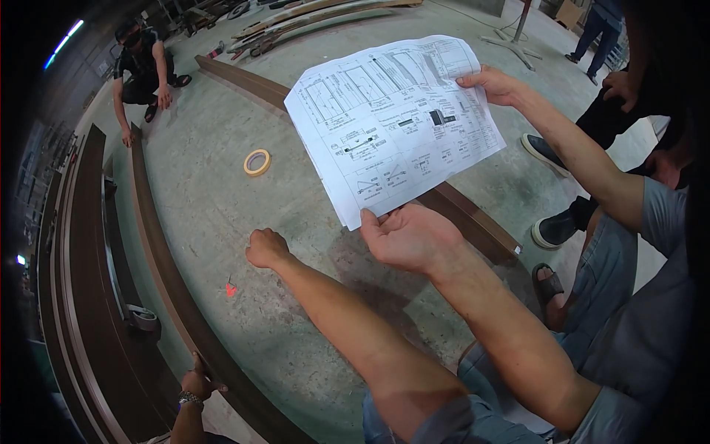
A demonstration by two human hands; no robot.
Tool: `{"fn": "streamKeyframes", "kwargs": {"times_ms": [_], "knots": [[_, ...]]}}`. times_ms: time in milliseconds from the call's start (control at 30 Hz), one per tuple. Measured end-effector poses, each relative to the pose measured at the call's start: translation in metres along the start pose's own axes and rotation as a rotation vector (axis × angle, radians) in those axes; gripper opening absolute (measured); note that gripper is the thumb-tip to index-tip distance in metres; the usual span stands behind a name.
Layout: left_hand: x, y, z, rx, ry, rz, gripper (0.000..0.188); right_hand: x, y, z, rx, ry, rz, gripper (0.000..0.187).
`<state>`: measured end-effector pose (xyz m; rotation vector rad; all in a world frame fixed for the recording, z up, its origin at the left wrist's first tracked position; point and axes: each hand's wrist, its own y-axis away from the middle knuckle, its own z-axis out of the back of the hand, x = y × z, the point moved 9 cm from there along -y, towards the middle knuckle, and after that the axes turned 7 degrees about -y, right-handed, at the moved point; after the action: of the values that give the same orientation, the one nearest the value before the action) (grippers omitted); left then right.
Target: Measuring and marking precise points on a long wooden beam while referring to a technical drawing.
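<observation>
My right hand (268,248), its back turned up, is held over the concrete floor with the fingers curled in; nothing sticks out of it. My left hand does not show. Close on my right, a person in a grey T-shirt holds up a white sheet of technical drawings (396,122), one hand (418,237) at its lower corner and the other (492,83) at its right edge. A roll of yellowish tape (257,163) lies beyond my fist. Nearer, a small orange-red scrap (231,290) is on the floor.
On the left, a long brown profile (159,251) runs beside stacked brown panels (96,251). A crouching person (140,70) touches its far end; another's watch-wearing hand (198,385) rests at its near end. A second brown profile (473,218) passes behind the sheet. Planks (310,18) lie farther back.
</observation>
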<state>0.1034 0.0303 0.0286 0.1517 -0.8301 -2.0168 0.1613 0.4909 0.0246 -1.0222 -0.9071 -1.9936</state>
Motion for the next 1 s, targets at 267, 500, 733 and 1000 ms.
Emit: {"fn": "streamKeyframes", "kwargs": {"times_ms": [267,500,733,1000], "knots": [[0.001,-0.004,-0.005,-0.071,-0.124,-0.051,0.154,-0.004,-0.003,-0.002,-0.012,0.007,-0.002,0.029],[0.005,-0.007,-0.008,-0.048,-0.090,-0.054,0.157,0.007,0.003,0.024,-0.088,0.018,0.011,0.038],[0.010,-0.013,-0.014,-0.045,-0.082,-0.071,0.157,0.176,0.095,0.167,-0.931,0.018,0.609,0.035],[0.006,-0.012,-0.010,0.031,-0.156,0.023,0.161,0.227,0.177,0.255,-0.598,0.236,0.301,0.042]]}}
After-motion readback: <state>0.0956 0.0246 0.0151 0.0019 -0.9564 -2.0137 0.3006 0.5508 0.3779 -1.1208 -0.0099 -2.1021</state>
